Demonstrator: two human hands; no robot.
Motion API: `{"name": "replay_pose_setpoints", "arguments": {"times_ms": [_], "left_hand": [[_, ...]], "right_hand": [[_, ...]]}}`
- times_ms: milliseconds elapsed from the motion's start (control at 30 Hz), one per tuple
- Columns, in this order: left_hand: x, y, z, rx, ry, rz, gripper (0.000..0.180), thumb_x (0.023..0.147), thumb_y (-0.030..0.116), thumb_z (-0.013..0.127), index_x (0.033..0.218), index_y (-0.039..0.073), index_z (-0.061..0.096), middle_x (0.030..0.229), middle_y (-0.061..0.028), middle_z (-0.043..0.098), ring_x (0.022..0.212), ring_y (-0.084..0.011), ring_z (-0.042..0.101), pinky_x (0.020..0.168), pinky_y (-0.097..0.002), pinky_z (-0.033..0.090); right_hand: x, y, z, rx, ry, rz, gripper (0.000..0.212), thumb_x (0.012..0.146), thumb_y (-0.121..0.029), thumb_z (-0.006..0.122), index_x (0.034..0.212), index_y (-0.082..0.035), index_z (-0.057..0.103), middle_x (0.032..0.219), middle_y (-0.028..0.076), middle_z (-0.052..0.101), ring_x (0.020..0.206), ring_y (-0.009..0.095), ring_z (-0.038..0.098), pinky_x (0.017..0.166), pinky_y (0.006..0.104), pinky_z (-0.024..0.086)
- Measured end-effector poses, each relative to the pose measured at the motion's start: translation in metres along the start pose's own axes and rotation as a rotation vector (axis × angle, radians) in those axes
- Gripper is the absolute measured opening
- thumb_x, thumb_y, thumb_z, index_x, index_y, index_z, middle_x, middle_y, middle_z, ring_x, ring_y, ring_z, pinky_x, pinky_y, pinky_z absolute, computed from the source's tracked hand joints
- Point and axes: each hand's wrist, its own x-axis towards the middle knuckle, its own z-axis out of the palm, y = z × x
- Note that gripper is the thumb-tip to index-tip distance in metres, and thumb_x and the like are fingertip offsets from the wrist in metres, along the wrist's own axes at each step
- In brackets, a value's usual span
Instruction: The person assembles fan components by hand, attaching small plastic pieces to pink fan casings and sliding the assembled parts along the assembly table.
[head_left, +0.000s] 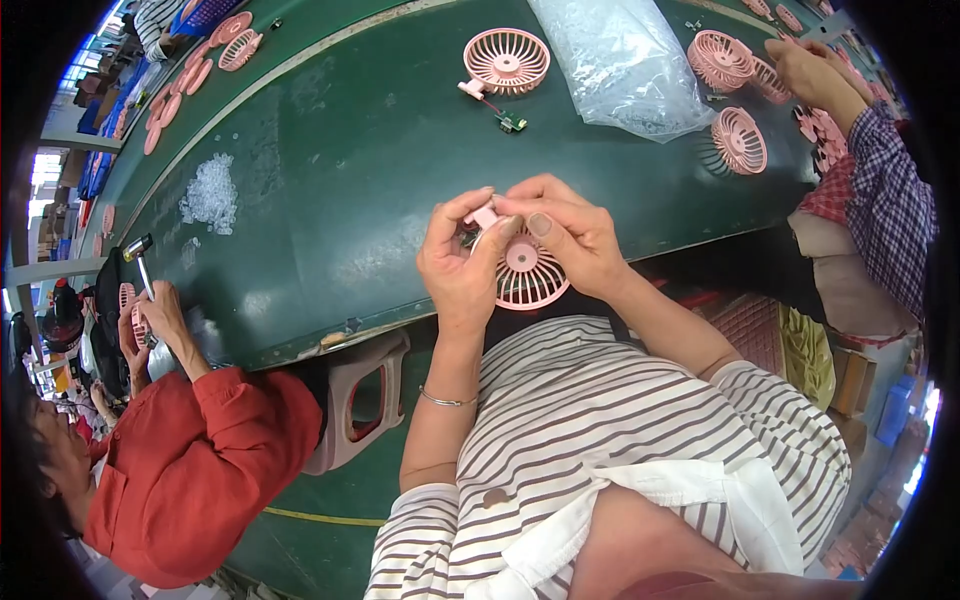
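Close to my body, at the table's near edge, both my hands hold a pink fan housing (523, 280) with a round slatted grille. My left hand (462, 265) grips its pink neck piece (485, 216) between thumb and fingers. A bit of green shows by that thumb, perhaps a circuit board. My right hand (575, 235) is closed at the housing's upper rim, thumb and fingers pressed together; any small part in them is hidden. Beyond my hands lies another pink fan housing (507, 62), wired to a small green circuit board (511, 122).
A clear plastic bag (620, 75) of parts lies at the back, with more pink housings (740, 140) to its right. Small clear pieces (210, 195) are piled at left. A co-worker in red holds a hammer (140, 262); a checked-sleeved co-worker's hands (815, 75) work at right.
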Motion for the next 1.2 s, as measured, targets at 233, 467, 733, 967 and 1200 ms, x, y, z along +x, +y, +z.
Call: {"name": "replay_pose_setpoints", "arguments": {"times_ms": [233,467,733,967,1200], "left_hand": [[0.000,-0.003,-0.001,-0.096,0.007,-0.051,0.029,0.075,-0.002,0.073,0.101,-0.001,0.060,0.094,-0.0038,0.060,0.084,-0.0095,0.056,0.076,-0.0232,0.047],[0.002,-0.003,0.007,0.005,0.020,0.081,0.027,0.078,-0.002,0.071,0.102,-0.001,0.059,0.093,-0.0041,0.057,0.085,-0.0105,0.055,0.077,-0.0236,0.046],[0.045,0.022,0.011,0.394,-0.103,0.150,0.023,0.087,0.016,0.062,0.106,0.002,0.060,0.098,-0.0069,0.060,0.085,-0.0125,0.055,0.075,-0.0256,0.044],[0.151,0.008,0.058,1.233,0.045,-0.184,0.069,0.070,0.060,0.065,0.107,0.002,0.056,0.101,-0.0222,0.064,0.099,-0.0368,0.061,0.090,-0.0419,0.045],[0.168,-0.031,-0.001,0.626,0.098,0.152,0.023,0.079,0.021,0.068,0.094,0.004,0.069,0.076,-0.0057,0.067,0.072,-0.0110,0.061,0.069,-0.0274,0.049]], "right_hand": [[0.003,0.004,0.007,0.000,0.104,0.031,0.031,0.096,-0.020,0.050,0.111,0.005,0.063,0.107,0.014,0.057,0.097,0.018,0.055,0.083,0.0276,0.044],[0.009,0.005,-0.004,-0.018,-0.004,0.014,0.031,0.094,-0.022,0.054,0.110,0.003,0.063,0.105,0.015,0.058,0.095,0.020,0.057,0.081,0.0288,0.046],[0.000,-0.013,-0.077,-0.152,0.414,0.070,0.018,0.091,-0.006,0.055,0.100,0.002,0.067,0.099,0.008,0.066,0.090,0.011,0.060,0.079,0.0256,0.049],[0.050,0.030,-0.286,-0.285,1.143,-0.049,0.023,0.089,-0.016,0.058,0.095,0.004,0.067,0.089,0.005,0.066,0.075,0.011,0.059,0.068,0.0242,0.048],[0.083,0.071,-0.321,-0.803,1.162,0.051,0.026,0.085,-0.016,0.056,0.097,0.005,0.064,0.092,0.018,0.067,0.090,0.025,0.062,0.081,0.0320,0.047]]}}
